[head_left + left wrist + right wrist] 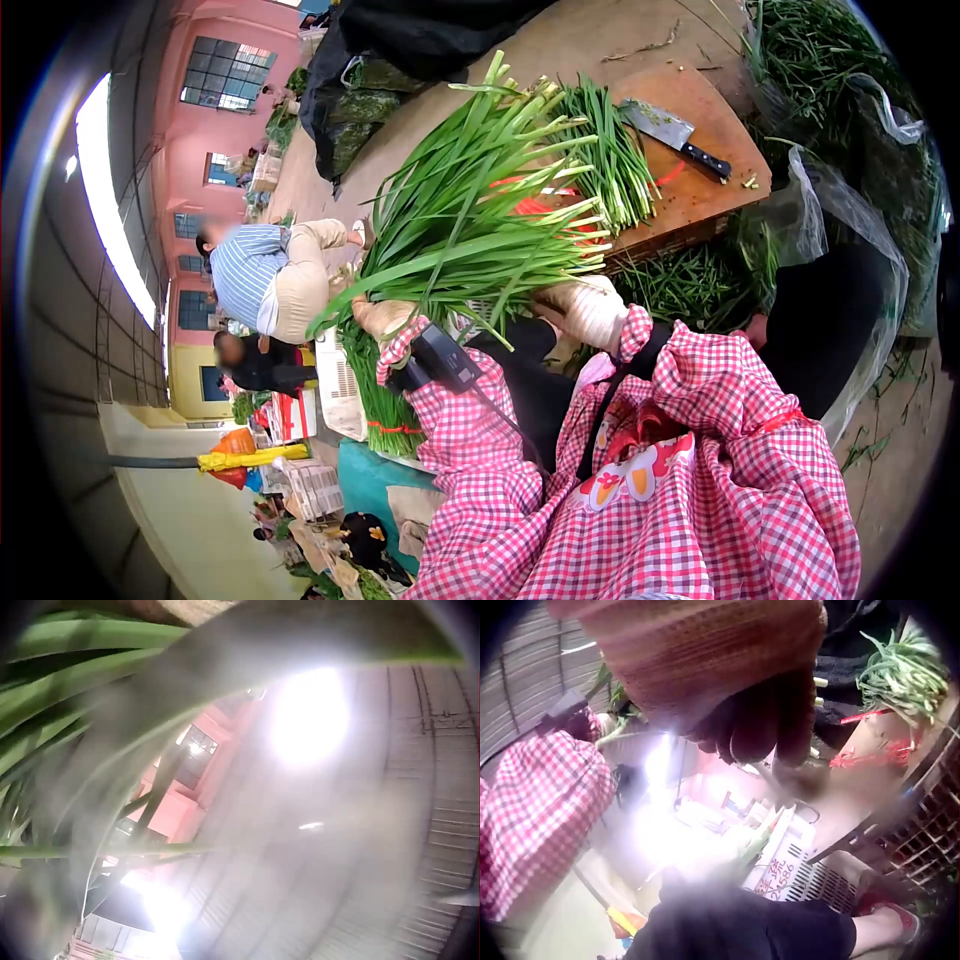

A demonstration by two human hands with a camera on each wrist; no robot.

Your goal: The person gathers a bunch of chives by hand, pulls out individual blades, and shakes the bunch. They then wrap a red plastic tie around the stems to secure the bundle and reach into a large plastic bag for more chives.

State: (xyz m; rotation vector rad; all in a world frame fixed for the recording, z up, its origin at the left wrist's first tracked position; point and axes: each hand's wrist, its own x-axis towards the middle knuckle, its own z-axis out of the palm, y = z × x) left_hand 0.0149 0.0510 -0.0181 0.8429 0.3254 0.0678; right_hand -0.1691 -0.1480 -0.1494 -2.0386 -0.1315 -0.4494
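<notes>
A big loose bunch of garlic chives (470,210), with long flat leaves and pale stalk ends, spreads before me in the head view. My left hand (383,316), in a pale glove, grips it low on the leaf side, its fingers partly hidden by leaves. In the left wrist view, blurred chive leaves (90,667) cross close to the lens. Near the stalk ends is my gloved right hand (585,305). The right wrist view shows this hand (727,682) with fingers curled and cut stalks (820,691) poking out beside them.
A cleaver (665,128) and a smaller chive bunch (610,155) lie on a wooden board (700,200). Red ties (545,205) lie beside them. Below my left arm is a banded bundle (385,405) near a white crate (340,385). Plastic bags (860,230) of greens stand right.
</notes>
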